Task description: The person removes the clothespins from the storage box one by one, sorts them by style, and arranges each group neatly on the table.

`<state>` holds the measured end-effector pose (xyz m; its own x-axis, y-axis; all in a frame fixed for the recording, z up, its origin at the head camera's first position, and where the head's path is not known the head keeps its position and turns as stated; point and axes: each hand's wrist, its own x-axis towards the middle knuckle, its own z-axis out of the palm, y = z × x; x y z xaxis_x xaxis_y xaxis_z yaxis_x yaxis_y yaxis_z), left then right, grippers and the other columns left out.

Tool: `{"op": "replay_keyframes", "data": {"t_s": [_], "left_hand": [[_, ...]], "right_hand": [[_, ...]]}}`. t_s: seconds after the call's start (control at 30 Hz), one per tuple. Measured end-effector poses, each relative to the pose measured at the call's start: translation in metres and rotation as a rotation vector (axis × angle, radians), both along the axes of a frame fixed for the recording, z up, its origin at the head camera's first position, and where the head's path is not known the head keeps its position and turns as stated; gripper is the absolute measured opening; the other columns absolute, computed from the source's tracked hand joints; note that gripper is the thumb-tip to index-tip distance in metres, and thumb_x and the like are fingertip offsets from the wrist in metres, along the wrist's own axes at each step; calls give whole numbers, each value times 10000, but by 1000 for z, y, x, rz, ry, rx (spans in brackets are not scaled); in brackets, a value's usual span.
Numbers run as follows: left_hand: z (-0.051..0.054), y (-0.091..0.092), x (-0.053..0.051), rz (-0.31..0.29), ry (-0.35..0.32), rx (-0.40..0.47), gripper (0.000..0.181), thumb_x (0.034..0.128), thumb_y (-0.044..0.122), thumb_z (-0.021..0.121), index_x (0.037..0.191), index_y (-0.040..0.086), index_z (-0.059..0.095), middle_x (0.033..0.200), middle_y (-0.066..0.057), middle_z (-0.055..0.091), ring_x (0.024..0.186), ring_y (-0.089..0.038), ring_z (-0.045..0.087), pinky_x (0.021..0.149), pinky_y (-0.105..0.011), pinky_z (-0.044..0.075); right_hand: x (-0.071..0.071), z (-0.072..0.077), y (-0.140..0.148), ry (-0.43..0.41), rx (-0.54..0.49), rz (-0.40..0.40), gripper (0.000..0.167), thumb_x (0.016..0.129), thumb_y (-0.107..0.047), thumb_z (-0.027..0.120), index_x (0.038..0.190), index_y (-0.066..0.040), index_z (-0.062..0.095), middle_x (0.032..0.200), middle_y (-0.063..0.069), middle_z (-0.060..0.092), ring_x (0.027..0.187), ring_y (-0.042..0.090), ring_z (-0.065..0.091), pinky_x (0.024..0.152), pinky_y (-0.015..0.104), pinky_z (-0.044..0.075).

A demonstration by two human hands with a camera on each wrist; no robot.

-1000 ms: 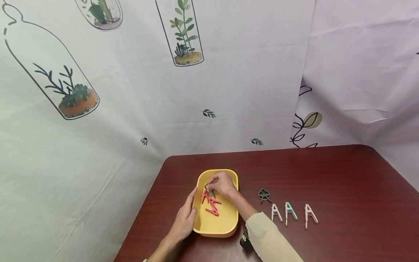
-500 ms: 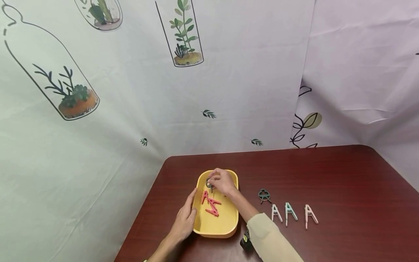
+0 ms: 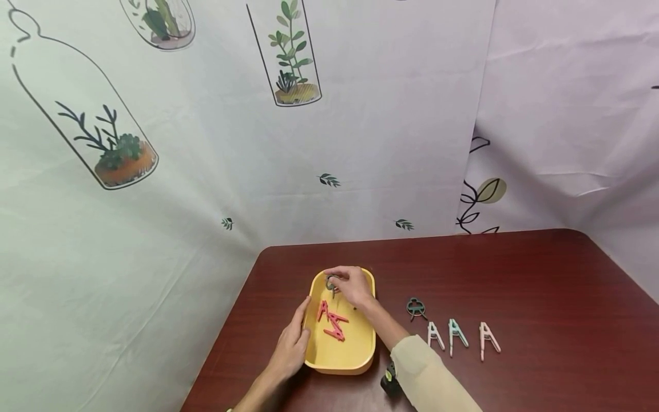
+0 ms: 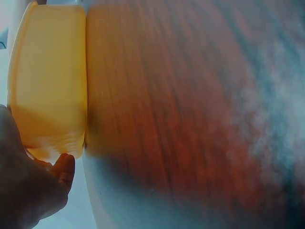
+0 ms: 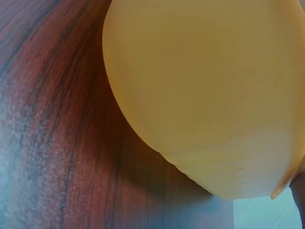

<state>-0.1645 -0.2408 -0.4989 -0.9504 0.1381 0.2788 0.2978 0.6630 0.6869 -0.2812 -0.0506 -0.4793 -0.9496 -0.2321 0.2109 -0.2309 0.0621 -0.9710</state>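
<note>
My right hand pinches a dark green clip with a round head over the far end of the yellow plastic container. Fingers partly cover that clip. Several pink clothespins lie inside the container, nearer its left wall. At the container's left side, my left hand holds the wall, thumb at the rim and fingers along the outside. The left wrist view shows those fingers against the container's outer wall. Only the container's outside fills the right wrist view, with the held clip out of sight.
Right of the container, another dark green clip lies on the dark red wooden table. Near it are a white clothespin, a mint one and a pale pink one. A black device sits by the right sleeve.
My right hand has moved the dark green clip away from the pink clothespins toward the container's far end. The left hand stays at the container's side.
</note>
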Motion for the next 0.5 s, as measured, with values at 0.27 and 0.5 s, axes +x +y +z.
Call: {"op": "replay_keyframes", "data": {"t_s": [0.27,0.5], "left_hand": [[-1,-1,-1,2,9,-5,685,996,-76,479,1650,85,356,1627,-151,467,1417,-326,515,1136,-518,416],[-1,0,0,-1,15,-5,679,997,-77,477,1647,78,359,1620,-157,474,1401,-328,528,1124,-522,428]], "right_hand": [[1,2,-1,-37,-65,-15,147,1004,-6,694,1110,23,792,1057,150,793,974,277,775,826,413,616],[2,5,0,-48,-68,-59,113,982,-44,740,1062,-19,815,1023,118,804,969,254,780,820,330,606]]}}
